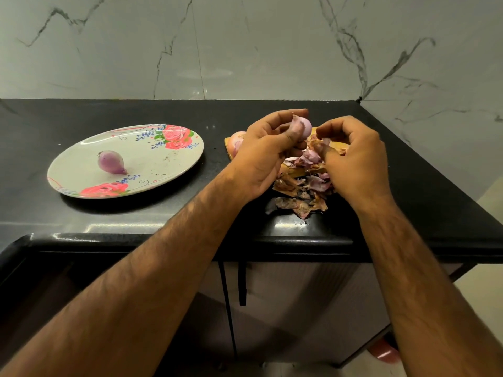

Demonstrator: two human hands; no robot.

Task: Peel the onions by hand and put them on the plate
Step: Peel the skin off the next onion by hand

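We count one plate [152,170] at left and three onions: one peeled onion [111,161] on it, one held onion [300,129] at centre, and one hidden onion [236,142] behind the left hand [261,159]. There are two hands; the right hand [356,159] pinches one scrap of skin [325,142]. We also count one cutting board [337,145] and one heap of skins [299,194], its pieces too many to count.

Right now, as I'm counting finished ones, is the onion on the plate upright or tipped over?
Tipped: the onion lies on its side on the plate, pointed tip toward the right.

Black counter [109,221]: plate [163,161], board [228,146], peels [298,205].
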